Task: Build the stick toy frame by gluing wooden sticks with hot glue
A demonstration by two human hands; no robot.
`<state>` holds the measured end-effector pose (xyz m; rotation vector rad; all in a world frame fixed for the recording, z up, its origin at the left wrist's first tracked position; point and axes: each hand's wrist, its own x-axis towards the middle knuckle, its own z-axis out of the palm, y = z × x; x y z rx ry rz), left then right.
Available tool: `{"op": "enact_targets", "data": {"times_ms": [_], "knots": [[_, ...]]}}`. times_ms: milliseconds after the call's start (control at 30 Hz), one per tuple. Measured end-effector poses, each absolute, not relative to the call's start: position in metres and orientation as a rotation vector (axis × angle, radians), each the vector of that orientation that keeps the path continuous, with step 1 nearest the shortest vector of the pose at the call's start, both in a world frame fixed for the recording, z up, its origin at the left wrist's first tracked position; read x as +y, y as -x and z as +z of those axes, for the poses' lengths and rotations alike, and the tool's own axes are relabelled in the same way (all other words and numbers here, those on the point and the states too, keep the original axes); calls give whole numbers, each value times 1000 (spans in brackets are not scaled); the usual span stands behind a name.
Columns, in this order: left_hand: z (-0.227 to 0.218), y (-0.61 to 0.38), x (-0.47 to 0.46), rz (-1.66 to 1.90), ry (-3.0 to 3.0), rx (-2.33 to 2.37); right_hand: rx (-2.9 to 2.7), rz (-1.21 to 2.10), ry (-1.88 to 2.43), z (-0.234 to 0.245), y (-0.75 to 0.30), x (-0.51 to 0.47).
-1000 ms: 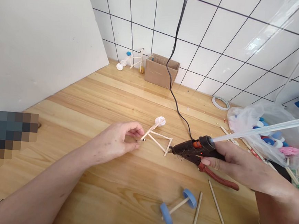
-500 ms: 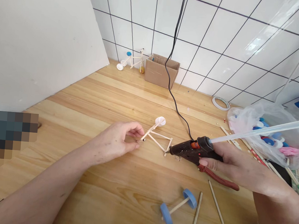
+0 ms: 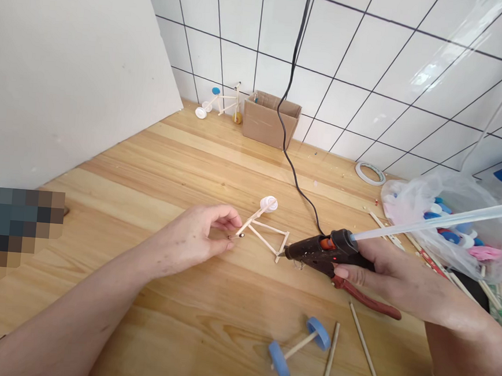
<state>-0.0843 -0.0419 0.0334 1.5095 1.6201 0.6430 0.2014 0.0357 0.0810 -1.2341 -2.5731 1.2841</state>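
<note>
My left hand (image 3: 206,234) is closed in a pinch at the handlebar end of a small wooden-stick bicycle frame (image 3: 267,227). A white cap wheel (image 3: 269,203) is fixed to the far end of that frame. In my right hand (image 3: 383,274) is a black glue gun (image 3: 324,252), with a long clear glue stick (image 3: 440,219) standing out of its back. The gun's nozzle touches or nearly touches the lower corner of the frame. Nearer to me lie two blue caps joined by a stick as an axle (image 3: 299,348), and two loose sticks (image 3: 329,359).
A finished-looking stick tricycle (image 3: 220,101) stands by a cardboard box (image 3: 271,120) at the wall. To the right are a tape roll (image 3: 370,173), a plastic bag of caps (image 3: 424,196) and red-handled pliers (image 3: 370,300). The gun's black cord (image 3: 295,183) crosses the table.
</note>
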Motion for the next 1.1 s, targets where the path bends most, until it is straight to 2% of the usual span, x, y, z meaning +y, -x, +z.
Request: {"op": "enact_targets", "data": {"times_ms": [1100], "knots": [[29, 86, -41, 655, -1497, 1612, -2668, 1200, 1318, 75, -206, 44]]}}
